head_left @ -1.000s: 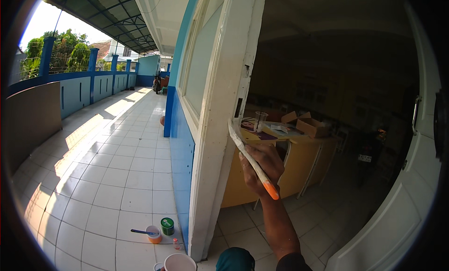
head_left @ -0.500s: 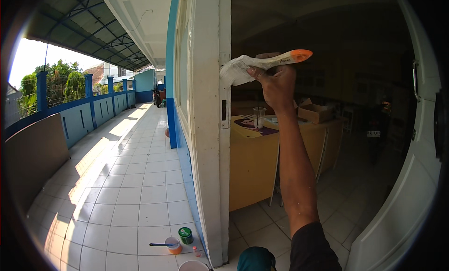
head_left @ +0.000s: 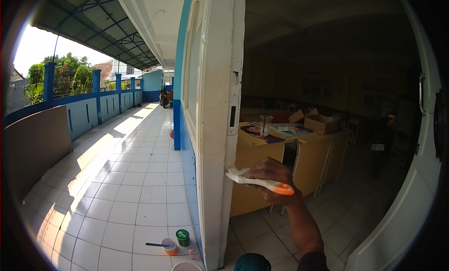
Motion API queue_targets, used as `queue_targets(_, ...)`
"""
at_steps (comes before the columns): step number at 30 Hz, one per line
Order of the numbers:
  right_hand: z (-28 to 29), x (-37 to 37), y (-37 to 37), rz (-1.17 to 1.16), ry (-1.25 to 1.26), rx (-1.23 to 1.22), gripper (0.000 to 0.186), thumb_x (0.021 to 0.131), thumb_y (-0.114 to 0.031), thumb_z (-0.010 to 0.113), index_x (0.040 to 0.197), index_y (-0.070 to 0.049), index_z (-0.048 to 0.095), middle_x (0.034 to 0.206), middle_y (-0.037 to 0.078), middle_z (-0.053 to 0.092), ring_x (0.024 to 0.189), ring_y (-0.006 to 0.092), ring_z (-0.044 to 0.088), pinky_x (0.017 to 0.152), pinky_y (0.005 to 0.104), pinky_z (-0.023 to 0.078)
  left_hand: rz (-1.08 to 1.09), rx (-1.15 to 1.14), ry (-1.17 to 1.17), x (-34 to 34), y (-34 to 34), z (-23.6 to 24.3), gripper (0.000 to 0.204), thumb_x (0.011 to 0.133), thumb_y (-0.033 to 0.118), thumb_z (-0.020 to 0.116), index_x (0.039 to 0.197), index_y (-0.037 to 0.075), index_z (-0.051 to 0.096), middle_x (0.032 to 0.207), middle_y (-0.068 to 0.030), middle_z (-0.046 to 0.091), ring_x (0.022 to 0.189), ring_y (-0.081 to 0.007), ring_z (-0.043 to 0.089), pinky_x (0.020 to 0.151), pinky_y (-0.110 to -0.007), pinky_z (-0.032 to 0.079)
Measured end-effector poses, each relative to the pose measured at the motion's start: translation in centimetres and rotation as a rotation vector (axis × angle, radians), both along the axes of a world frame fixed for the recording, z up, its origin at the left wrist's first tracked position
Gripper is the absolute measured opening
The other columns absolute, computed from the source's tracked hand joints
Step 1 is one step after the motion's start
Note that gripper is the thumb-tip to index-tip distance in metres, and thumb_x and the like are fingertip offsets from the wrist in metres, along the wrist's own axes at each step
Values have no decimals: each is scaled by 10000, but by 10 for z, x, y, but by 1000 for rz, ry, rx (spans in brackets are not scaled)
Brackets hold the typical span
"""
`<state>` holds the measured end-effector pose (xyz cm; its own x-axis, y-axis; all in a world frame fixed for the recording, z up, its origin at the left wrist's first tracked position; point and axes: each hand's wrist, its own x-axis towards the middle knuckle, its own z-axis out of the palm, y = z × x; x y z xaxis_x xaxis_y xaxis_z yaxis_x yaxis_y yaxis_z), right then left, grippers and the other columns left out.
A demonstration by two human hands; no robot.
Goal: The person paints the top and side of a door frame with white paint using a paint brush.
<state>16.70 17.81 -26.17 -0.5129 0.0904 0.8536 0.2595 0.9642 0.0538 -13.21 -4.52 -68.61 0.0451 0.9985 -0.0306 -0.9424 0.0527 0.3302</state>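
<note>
My right hand point(head_left: 269, 177) is closed around the handle of a paintbrush point(head_left: 256, 179) with an orange end. Whitish paint coats the brush, and its bristles touch the inner edge of the white door frame point(head_left: 220, 149), below the metal strike plate point(head_left: 232, 119). The brush lies nearly level, bristles toward the left. My left hand is out of view.
On the tiled floor by the frame stand a small orange-filled tub point(head_left: 169, 246) with a blue-handled tool across it, a green can point(head_left: 183, 237) and a pale bucket point(head_left: 187, 266). Indoors are yellow tables point(head_left: 257, 154) with a cardboard box point(head_left: 322, 122). A white door point(head_left: 397, 215) stands at right.
My right hand has moved down with the paintbrush, from above the strike plate to below it, the bristles staying at the frame. The view has shifted slightly.
</note>
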Motion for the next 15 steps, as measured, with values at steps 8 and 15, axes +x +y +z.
queue_targets(8, 221, -29, 23, 74, 317, -131, 236, 895, -21, 787, 1108, 68, 737, 1003, 174, 776, 918, 186, 747, 838, 344, 594, 165, -65, 299, 20, -1, -26, 644, 1001, 605, 435, 1426, 148, 591, 1427, -168, 639, 1315, -484, 570, 1020, -724, 453)
queue_targets(15, 267, -53, 38, 136, 583, 263, 245, 911, -56, 799, 1139, 21, 756, 1053, 125, 790, 935, 170, 743, 847, 330, 597, 4, -42, -108, 21, 8, -23, 634, 997, 600, 457, 1402, 136, 606, 1395, -173, 656, 1318, -468, 566, 1033, -705, 446)
